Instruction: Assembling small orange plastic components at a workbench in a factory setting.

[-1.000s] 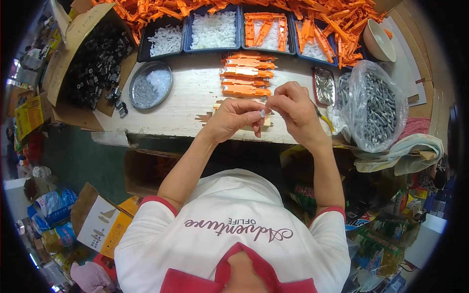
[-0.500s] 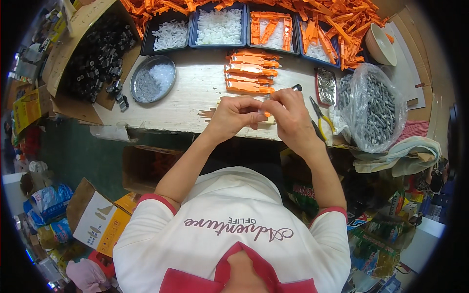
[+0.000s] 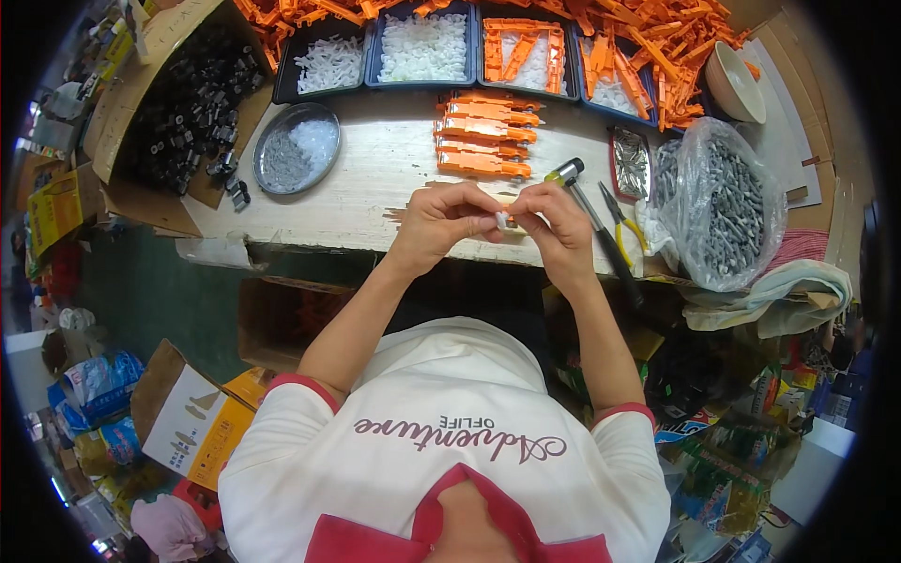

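At the front edge of the bench my left hand (image 3: 436,225) pinches a small white plastic part (image 3: 502,220) between thumb and forefinger. My right hand (image 3: 561,223) meets it from the other side, its thumb and fingertips closed on the same part. Fingers cover much of the piece, so its full shape is hidden. A pale yellowish block (image 3: 513,230) shows partly below the fingers. Just beyond my hands, several orange plastic housings with metal tips (image 3: 484,136) lie in a stacked row. A hammer (image 3: 598,218) rests right beside my right hand, with yellow-handled pliers (image 3: 623,221) farther right.
Blue trays (image 3: 422,83) of white parts line the back, with piled orange pieces (image 3: 657,56) behind. On the left are a round metal dish (image 3: 297,188) and a carton of black parts (image 3: 192,122). A plastic bag of grey metal parts (image 3: 732,211) and a red-rimmed tray (image 3: 630,163) sit right.
My right hand has shifted slightly down and its fingers have turned in, uncovering the hammer. The white part now shows between the fingertips, where a bit of orange showed before.
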### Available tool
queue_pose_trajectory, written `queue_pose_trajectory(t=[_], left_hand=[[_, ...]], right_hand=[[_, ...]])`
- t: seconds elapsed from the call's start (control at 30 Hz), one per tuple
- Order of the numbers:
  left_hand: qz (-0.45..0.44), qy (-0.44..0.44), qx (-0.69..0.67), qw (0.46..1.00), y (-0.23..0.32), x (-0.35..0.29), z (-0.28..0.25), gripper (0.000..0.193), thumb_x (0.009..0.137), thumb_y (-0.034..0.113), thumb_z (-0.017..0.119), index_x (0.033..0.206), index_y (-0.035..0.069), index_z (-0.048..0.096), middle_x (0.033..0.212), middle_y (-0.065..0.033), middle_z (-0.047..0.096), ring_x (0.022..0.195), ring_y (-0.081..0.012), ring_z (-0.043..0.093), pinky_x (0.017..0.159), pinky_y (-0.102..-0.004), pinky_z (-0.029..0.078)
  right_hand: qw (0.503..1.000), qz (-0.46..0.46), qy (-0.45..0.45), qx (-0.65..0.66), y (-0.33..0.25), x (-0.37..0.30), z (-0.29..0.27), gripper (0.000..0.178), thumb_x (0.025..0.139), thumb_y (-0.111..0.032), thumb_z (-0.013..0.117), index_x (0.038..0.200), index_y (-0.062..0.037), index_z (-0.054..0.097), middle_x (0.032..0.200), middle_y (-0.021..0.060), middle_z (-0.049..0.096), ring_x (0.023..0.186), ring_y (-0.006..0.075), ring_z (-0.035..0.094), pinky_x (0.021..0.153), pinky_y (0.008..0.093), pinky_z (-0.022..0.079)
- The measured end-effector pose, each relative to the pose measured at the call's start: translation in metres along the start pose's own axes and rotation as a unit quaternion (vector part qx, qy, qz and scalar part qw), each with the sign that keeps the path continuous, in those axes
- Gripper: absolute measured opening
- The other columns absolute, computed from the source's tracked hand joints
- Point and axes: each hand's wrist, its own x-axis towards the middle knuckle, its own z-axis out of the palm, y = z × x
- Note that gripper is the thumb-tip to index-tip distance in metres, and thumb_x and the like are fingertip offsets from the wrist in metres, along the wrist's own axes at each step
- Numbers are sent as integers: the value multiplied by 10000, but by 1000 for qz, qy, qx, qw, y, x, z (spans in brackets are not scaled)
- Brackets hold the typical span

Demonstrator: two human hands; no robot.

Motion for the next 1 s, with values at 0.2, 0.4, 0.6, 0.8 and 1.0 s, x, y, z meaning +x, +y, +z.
queue_pose_trajectory(t=[0.2, 0.4, 0.6, 0.8, 1.0], left_hand=[[104, 21, 62, 992, -8, -4, 3, 158, 759, -104, 596, 898, -31, 617, 857, -95, 598, 806, -171, 612, 705, -251, 535], [203, 58, 215, 953, -16, -4, 1, 135, 760, -85, 603, 873, -13, 605, 835, -80, 605, 741, -144, 597, 656, -231, 511], [228, 78, 250, 938, -21, -4, -1, 158, 743, -89, 617, 875, -4, 601, 843, -88, 611, 756, -169, 582, 673, -245, 483], [269, 101, 343, 894, -16, -1, -10, 169, 706, -60, 653, 850, 18, 613, 851, -77, 609, 768, -184, 575, 666, -257, 468], [222, 108, 489, 837, -22, -2, -34, 125, 684, 38, 686, 795, 55, 632, 891, -25, 595, 875, -192, 508, 764, -300, 375]], right_hand=[[999, -16, 6, -33, 2, -1, 4, 202, 746, 98, 582, 903, -17, 636, 844, 68, 569, 797, 164, 567, 682, 237, 450], [992, -20, 42, -118, 1, -5, 4, 189, 735, 49, 629, 907, -29, 642, 844, 82, 591, 784, 181, 572, 670, 257, 458], [974, -99, 31, -200, -9, -2, 9, 136, 712, -9, 652, 841, -39, 620, 783, 60, 590, 722, 217, 542, 656, 308, 379], [954, -138, 11, -264, -2, 2, 12, 157, 699, -10, 663, 835, -46, 594, 796, 60, 575, 742, 216, 536, 669, 326, 365], [921, -107, -87, -364, 20, 2, 21, 153, 718, -35, 633, 840, -78, 552, 812, 41, 533, 784, 209, 508, 689, 336, 319]])
